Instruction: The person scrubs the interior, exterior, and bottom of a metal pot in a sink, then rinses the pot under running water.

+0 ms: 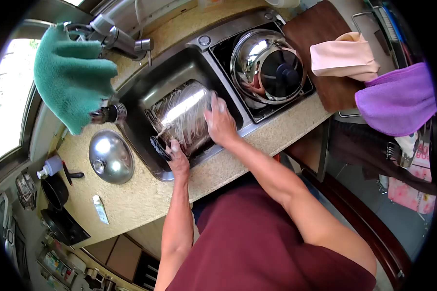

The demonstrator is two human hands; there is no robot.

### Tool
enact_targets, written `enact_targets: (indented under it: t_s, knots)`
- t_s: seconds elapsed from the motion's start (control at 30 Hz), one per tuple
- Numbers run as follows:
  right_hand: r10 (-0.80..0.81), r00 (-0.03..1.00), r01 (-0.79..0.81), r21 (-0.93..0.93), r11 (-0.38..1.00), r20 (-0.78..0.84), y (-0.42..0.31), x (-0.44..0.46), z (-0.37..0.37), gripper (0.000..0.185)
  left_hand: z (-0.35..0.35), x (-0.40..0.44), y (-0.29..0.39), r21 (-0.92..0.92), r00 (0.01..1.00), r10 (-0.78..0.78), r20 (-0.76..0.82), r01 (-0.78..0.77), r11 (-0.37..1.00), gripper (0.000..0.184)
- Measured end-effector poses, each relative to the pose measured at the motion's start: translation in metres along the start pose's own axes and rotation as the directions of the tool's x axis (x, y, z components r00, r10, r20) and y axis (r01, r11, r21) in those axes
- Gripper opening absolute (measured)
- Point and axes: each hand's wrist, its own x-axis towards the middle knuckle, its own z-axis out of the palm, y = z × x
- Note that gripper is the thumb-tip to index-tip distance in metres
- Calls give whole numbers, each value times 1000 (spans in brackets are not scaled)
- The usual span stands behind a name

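A shiny metal pot (184, 114) lies on its side in the sink (131, 104), its outer wall streaked with whitish suds. My left hand (178, 160) grips the pot at its near left end, beside a black handle (159, 148). Against the pot's right side, my right hand (221, 123) has curled fingers, blurred by motion. Something greyish seems to be under those fingers, too smeared to name. A domed metal lid (111, 156) rests on the counter left of the sink.
Right of the sink, a lidded pan (267, 68) stands on a rack, beside a brown board (320, 29). The faucet (124, 41) and a hanging green towel (73, 72) are at upper left. A small tube (100, 209) lies on the counter (141, 203).
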Motion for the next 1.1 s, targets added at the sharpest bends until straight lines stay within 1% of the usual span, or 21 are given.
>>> enact_targets:
  t_s: [0.03, 0.07, 0.1, 0.17, 0.2, 0.27, 0.3, 0.33, 0.37, 0.4, 0.43, 0.5, 0.63, 0.7, 0.77, 0.83, 0.87, 0.9, 0.97, 1.03, 1.1]
  knots:
    - [-24, 999, 23, 39, 999, 28, -1, 2, -1, 55, -6, -9, 1, 49, 994, -97, 51, 95, 994, 48]
    - [83, 983, -90, 36, 995, 163, -7, 32, -3, 53, 3, -7, 2, -106, 989, 133, -65, -139, 985, 47]
    - [116, 950, -125, 15, 992, 290, -4, 67, 1, 51, 1, -8, 3, -108, 988, 135, -69, -142, 984, 47]
    - [162, 902, -158, -44, 986, 400, -15, 78, 0, 50, -15, -7, 11, -215, 976, -29, 217, 76, 974, 43]
    - [119, 943, -111, -44, 993, 311, -19, 55, -4, 50, -16, -4, -3, -313, 962, -17, 272, 105, 944, 44]
    - [-35, 984, 64, -164, 984, 177, -21, -5, -13, 54, -14, -14, 15, -246, 978, -49, 204, 99, 964, 47]
    - [-283, 959, 272, -371, 888, 24, -16, -21, -12, 60, -19, -18, 13, -189, 981, -25, 192, 62, 980, 48]
    - [-213, 973, 229, -245, 942, 89, -8, -21, -6, 58, -22, -20, 9, -282, 972, -41, 230, 107, 953, 52]
    - [-133, 977, 155, -127, 980, 167, -12, -11, -12, 57, -30, -18, -2, -214, 934, -135, 332, 213, 953, 53]
    - [-26, 964, 25, 7, 1000, 263, -11, 16, -13, 53, -30, -18, -7, -232, 943, -113, 313, 192, 954, 53]
    - [66, 962, -76, 30, 997, 265, 4, 48, 8, 52, -23, -15, -8, -265, 955, -74, 287, 154, 952, 53]
    - [75, 951, -78, -3, 997, 299, -4, 55, 8, 50, -31, -20, 3, -254, 949, -103, 298, 183, 950, 49]
    - [-138, 987, 155, -238, 959, 84, -17, -18, -1, 52, -26, -18, 22, -159, 977, -55, 206, 89, 983, 46]
    - [-329, 944, 327, -250, 911, 36, -10, -15, 3, 50, -31, -17, -3, -77, 929, -194, 315, 228, 971, 52]
    - [66, 919, -50, -53, 997, 390, -17, 53, 1, 48, -28, -19, 14, -111, 941, -138, 309, 180, 977, 56]
    - [102, 873, -31, -155, 987, 477, -24, 72, 6, 50, -28, -16, -5, -84, 962, -105, 252, 130, 988, 59]
    - [-37, 943, 115, -221, 968, 331, -28, 51, 7, 51, -33, -18, 2, -23, 951, -144, 275, 157, 987, 63]
    - [-206, 961, 256, -312, 915, 186, -29, 20, 9, 52, -39, -11, -1, 118, 858, -331, 392, 311, 943, 63]
    - [-300, 912, 391, -375, 840, 278, -38, -28, 11, 54, -31, -15, 4, -169, 922, -83, 378, 156, 973, 58]
    - [-492, 843, 523, -113, 845, 217, -41, -36, 21, 51, -38, -14, -7, -34, 891, -161, 424, 194, 980, 52]
    - [-517, 746, 645, -261, 718, 421, -55, 14, 22, 44, -35, -15, 0, -120, 899, -86, 429, 151, 981, 50]
